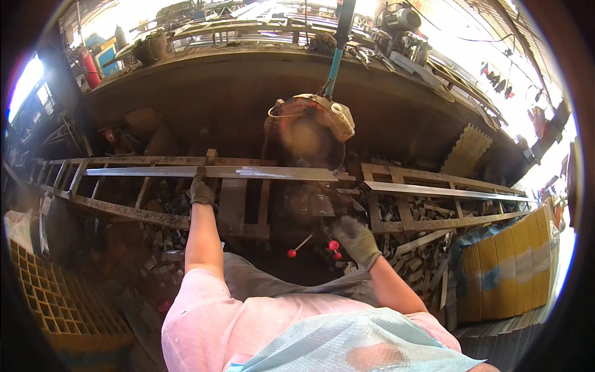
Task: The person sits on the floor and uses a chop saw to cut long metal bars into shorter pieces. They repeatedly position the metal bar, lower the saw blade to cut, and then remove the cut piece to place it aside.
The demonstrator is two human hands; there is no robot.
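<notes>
My left hand [202, 189], in a dark work glove, is closed around a long silvery metal bar [273, 172]. The bar lies across a ladder-like rack, its right end under the cut-off saw [310, 127]. The round blade side of the saw hangs above that end and looks blurred. My right hand [356, 240], gloved too, is beside the red-knobbed handle [334, 246] below the saw. Its fingers look stretched out, though partly blurred, and I see nothing held in them. A second metal bar [434, 191] rests on the rack to the right.
Left and right of the saw run the left rack [136, 211] and right rack [387, 226]. Many cut metal offcuts [427, 214] lie beneath. A stack of yellow pieces [508, 260] stands at right, a yellow grid [56, 291] at left. Behind is a cluttered ledge [248, 53] with a motor [400, 20].
</notes>
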